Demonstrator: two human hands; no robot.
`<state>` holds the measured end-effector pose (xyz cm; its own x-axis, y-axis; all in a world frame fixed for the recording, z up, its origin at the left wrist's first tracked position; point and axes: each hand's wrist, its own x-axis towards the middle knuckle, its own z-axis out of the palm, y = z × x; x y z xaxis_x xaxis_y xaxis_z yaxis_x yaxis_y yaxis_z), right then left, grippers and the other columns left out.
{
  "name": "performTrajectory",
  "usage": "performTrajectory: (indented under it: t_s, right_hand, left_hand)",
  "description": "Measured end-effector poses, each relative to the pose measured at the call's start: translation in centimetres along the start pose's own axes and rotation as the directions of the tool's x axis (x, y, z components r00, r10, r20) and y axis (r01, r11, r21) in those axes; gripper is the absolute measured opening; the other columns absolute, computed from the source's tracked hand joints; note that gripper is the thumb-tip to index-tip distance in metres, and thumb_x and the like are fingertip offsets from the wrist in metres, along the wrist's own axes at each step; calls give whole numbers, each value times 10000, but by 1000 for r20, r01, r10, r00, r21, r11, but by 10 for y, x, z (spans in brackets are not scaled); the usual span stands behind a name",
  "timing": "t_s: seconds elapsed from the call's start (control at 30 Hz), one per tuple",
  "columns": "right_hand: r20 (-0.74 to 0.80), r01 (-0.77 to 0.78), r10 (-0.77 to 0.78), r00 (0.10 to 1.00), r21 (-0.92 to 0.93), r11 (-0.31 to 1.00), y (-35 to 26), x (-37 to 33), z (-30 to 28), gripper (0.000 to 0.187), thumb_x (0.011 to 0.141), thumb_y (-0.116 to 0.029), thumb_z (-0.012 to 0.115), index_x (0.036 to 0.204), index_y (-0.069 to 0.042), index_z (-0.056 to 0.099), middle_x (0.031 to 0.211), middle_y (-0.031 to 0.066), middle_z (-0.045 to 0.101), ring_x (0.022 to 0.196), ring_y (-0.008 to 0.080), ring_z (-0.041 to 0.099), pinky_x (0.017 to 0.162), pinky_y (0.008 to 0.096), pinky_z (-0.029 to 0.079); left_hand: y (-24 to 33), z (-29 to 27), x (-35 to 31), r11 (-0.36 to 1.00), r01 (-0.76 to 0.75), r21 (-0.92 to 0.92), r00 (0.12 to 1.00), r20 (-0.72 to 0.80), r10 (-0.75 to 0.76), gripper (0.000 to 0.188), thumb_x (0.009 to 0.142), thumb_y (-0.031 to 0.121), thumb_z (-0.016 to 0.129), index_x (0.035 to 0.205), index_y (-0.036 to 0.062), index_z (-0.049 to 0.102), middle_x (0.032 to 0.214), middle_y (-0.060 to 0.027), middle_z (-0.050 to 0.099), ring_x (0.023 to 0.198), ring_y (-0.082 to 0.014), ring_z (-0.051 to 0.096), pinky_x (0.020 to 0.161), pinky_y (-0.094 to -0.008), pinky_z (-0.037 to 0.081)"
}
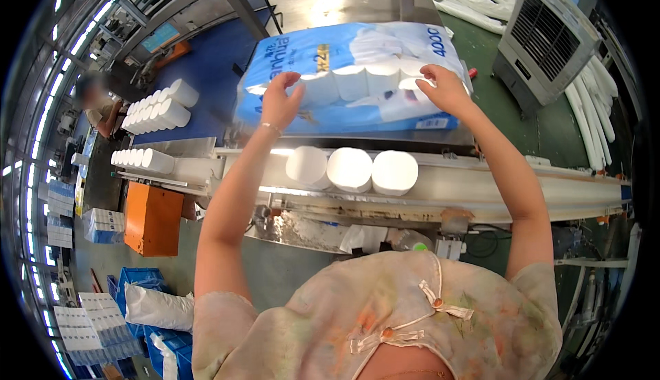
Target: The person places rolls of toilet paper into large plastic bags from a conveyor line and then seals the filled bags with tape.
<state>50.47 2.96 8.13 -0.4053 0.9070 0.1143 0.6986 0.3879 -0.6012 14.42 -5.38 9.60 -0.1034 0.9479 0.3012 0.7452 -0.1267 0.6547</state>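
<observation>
A large blue-and-white printed plastic bag [378, 39] lies on the metal table across the conveyor. A row of several white paper rolls [352, 84] shows along its near side, partly inside it. At the row's left end is my left hand [280, 103], its thumb and fingers curved and apart over the bag. My right hand [445, 91] is at the right end, fingers spread and pointing inward. Neither hand's fingers wrap round a roll; whether they touch the end rolls I cannot tell. Closer to me, three white rolls [350, 169] stand side by side on the conveyor belt [474, 186].
More rolls [159, 162] come along the belt at left, with further rows [163, 108] on a blue surface. A person [103, 108] works at far left. An orange box [152, 219] stands below the belt. At right stands a grey air cooler [543, 43] near long white rolls [590, 108].
</observation>
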Motion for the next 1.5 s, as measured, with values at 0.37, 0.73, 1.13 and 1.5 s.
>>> performTrajectory:
  t_s: [0.37,0.73,1.13,1.5]
  right_hand:
    - [61,-109,188,980,-625,773,-75,5,66,859,561,-166,766,1302,-70,340,1224,169,395,1093,379,435,863,486,436]
    - [-104,164,-196,975,-254,953,-50,1,75,809,581,-234,773,1255,-55,362,1166,169,455,1070,368,466,893,447,419]
    - [-92,298,-322,942,-210,931,-7,-189,-6,788,506,-169,801,1201,-54,447,1131,130,488,1001,337,493,823,419,456]
    - [161,485,-486,859,48,873,-54,-76,76,788,666,-389,723,1284,-22,400,1274,172,439,1187,353,417,981,432,367]
  left_hand:
    - [-132,-12,33,754,466,463,809,121,-575,1218,528,290,826,1457,143,52,1407,-239,256,1289,-423,282,1011,-515,337]
    - [-111,-1,10,606,-142,783,911,343,-230,1088,664,281,768,1464,184,38,1478,-196,180,1357,-404,187,1071,-579,158]
    - [60,-6,-100,855,-479,198,868,248,429,858,523,96,832,1247,47,374,1156,-188,424,1063,-366,459,912,-408,415]
    - [30,-26,-74,809,-417,416,513,842,-169,1099,526,326,837,1400,138,197,1410,-179,256,1332,-367,238,1106,-502,168]
